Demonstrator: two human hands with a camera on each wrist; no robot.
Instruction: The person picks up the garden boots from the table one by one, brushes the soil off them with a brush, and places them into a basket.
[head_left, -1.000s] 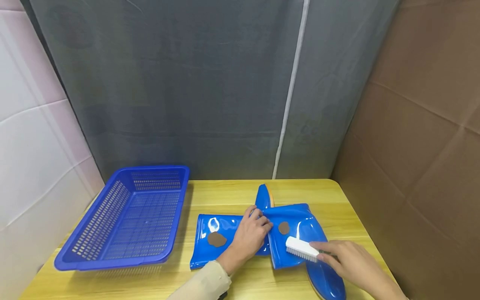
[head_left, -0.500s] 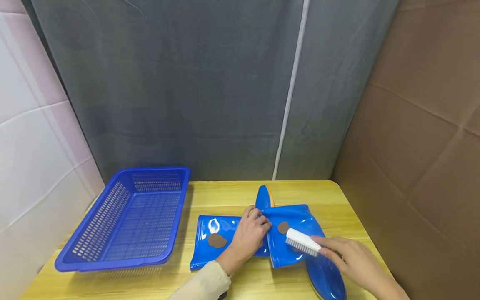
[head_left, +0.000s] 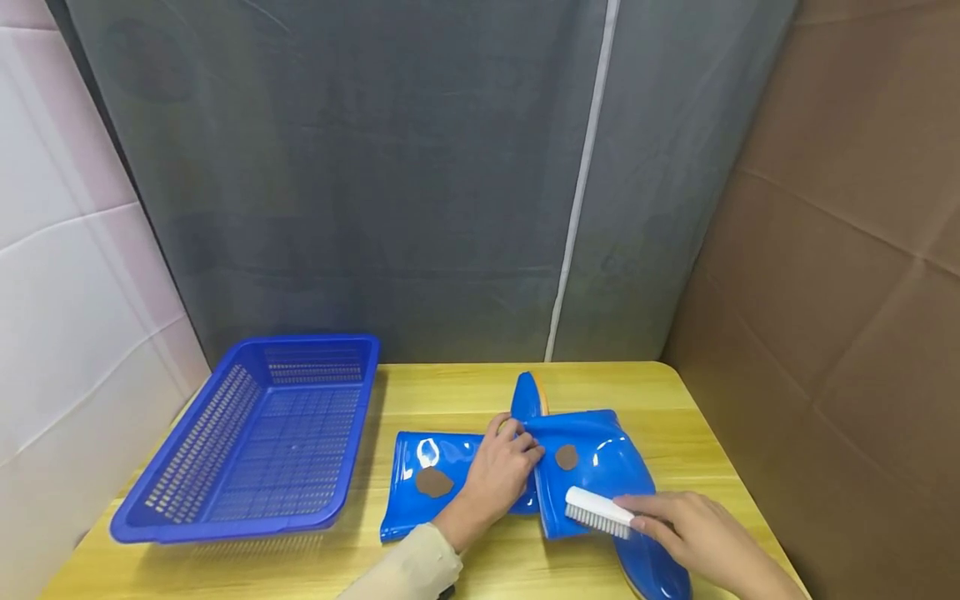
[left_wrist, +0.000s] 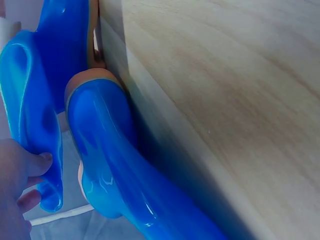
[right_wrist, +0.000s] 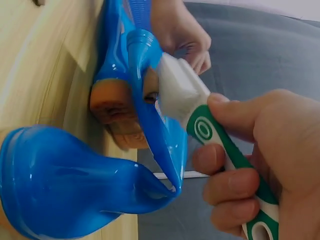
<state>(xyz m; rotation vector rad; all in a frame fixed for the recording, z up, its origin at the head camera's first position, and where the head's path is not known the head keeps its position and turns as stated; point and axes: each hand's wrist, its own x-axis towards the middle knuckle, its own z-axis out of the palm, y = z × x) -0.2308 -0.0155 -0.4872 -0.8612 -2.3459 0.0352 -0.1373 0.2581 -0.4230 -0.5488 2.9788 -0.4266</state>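
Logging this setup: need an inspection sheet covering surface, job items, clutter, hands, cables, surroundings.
Surface: wood-grain table, blue basket at left.
Job items: blue upper boot lying with its shaft across blue lower boot, a brown patch visible on each; white-headed brush at upper boot's shaft, contact unclear.
Clutter: nothing seen.
Hands: left hand pinches upper boot's rim; right hand grips brush.
Cables: nothing seen.
Surroundings: grey curtain behind, brown sheet right, pale sheet left.

A yellow, wood-grained desk (head_left: 450,392) with a rounded far right corner stands against a dark grey, fabric-like backdrop (head_left: 375,183), down which a narrow whitish strip (head_left: 586,167) runs at a slant. On the right rises a brown, creased cloth-like wall (head_left: 847,208); on the left, a white, pink-tinged, creased wall (head_left: 60,292), brightly lit.
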